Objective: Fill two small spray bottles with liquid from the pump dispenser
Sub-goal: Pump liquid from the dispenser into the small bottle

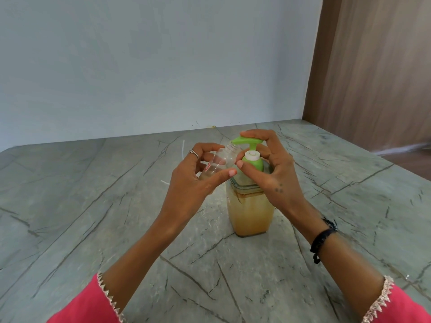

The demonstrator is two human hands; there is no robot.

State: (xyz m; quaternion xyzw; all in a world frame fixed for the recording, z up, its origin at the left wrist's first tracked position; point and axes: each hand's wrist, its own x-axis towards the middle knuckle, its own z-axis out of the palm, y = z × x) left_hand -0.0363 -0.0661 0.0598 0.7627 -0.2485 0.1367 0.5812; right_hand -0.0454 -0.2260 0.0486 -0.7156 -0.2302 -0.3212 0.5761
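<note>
A clear square pump dispenser (250,213) with yellowish liquid stands in the middle of the grey marble counter (93,217). Its pump head (247,141) is green. My right hand (268,169) curls over it, fingers on top of the head and thumb by the green collar. My left hand (198,180) grips a small clear spray bottle (221,159) without its cap, tilted, its threaded mouth right under the green nozzle. A little liquid lies in the bottle's lower end. No second small bottle can be seen.
Thin white tubes (183,149) lie on the counter behind my left hand, partly hidden. A pale blue wall runs along the back and a wooden panel (373,66) rises at the right. Pink sleeves cover both forearms.
</note>
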